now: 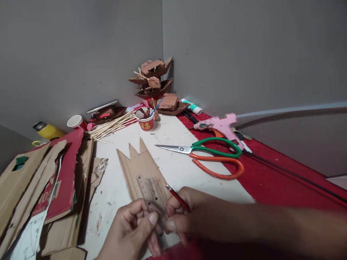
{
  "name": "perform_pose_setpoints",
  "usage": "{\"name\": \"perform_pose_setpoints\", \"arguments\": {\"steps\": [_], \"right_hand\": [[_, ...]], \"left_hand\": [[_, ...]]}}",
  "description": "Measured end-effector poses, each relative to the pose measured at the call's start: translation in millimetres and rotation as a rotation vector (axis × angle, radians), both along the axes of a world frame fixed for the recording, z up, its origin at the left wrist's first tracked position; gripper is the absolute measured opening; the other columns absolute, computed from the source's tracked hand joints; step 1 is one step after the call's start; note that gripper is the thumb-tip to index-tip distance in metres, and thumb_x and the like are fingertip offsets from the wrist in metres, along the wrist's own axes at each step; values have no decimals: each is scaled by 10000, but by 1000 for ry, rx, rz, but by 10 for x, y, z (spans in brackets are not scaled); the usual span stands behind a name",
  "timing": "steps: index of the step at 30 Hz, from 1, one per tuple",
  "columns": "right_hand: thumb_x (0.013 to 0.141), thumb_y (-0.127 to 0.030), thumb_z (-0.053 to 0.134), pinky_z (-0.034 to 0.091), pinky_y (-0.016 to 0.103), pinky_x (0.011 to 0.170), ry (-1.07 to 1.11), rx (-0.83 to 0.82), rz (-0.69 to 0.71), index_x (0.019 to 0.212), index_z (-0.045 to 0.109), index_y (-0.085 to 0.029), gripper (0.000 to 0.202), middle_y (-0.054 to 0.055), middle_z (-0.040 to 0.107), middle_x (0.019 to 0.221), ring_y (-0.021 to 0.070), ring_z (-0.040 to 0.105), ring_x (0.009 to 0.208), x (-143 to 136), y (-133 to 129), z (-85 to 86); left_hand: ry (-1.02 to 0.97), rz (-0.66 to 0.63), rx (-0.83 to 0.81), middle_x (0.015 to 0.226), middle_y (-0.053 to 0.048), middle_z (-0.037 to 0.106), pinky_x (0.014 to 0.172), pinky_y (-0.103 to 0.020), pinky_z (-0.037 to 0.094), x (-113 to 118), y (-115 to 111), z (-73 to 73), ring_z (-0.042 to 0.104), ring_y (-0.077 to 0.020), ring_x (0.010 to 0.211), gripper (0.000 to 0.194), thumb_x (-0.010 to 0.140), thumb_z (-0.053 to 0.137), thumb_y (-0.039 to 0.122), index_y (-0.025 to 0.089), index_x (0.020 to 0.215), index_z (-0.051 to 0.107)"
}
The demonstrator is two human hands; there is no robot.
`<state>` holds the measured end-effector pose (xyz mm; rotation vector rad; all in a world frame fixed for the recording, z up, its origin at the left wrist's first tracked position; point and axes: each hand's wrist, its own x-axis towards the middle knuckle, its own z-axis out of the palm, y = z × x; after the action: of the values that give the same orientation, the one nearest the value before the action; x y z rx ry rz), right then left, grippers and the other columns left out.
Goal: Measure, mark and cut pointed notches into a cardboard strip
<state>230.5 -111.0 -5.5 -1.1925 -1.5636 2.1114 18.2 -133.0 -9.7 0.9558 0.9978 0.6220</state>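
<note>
A strip of cardboard (135,166) with a zigzag-cut far end lies on the white sheet in front of me. Over it is a clear plastic ruler (146,186), its near end partly hidden by my fingers. My left hand (135,225) is closed, thumb and fingers pinching the ruler's near end. My right hand (184,213) is closed around a red and black pencil (177,198), whose upper end points forward and left. The fingertips of both hands are close together above the cardboard. Scissors (200,153) with green and orange handles lie beyond my right hand.
Stacked cardboard pieces (65,177) cover the left side. Thin wooden sticks (114,124) and a paper cup (145,124) of brown paint stand farther back. Brown model boats (154,83) are piled in the corner. A pink glue gun (222,126) rests at right, its cable trailing rightward.
</note>
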Motion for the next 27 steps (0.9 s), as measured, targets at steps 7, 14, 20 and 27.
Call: {"name": "perform_pose_setpoints", "arguments": {"steps": [7, 14, 20, 27], "right_hand": [[881, -267, 544, 266, 198, 443, 66, -32, 9, 736, 567, -177, 172, -66, 498, 546, 65, 349, 452, 28, 93, 60], [842, -213, 535, 169, 217, 390, 88, -32, 104, 591, 395, -207, 287, -106, 302, 470, 57, 233, 418, 83, 189, 158], [735, -167, 544, 248, 172, 387, 87, -17, 256, 576, 511, -181, 162, -90, 391, 464, 51, 322, 419, 63, 217, 144], [749, -322, 625, 204, 181, 355, 194, -191, 29, 628, 595, -167, 199, -79, 428, 447, 54, 305, 387, 75, 219, 54]], "left_hand": [[50, 115, 79, 651, -20, 682, 608, -231, 481, -33, 21, 54, 626, -123, 586, 296, 873, 700, 463, 169, 907, 686], [591, 251, 871, 1503, -34, 473, 1113, -385, 320, -241, 149, 217, 426, -248, 1366, 447, 948, 604, 259, 356, 1375, 519], [503, -430, 1117, 1042, -81, 718, 861, -367, 467, -195, 221, 335, 621, -242, 977, 414, 907, 615, 186, 258, 1314, 582], [431, -473, 539, 697, -30, 605, 623, -267, 393, -81, 171, 487, 532, -162, 684, 227, 920, 576, 288, 180, 729, 633]]}}
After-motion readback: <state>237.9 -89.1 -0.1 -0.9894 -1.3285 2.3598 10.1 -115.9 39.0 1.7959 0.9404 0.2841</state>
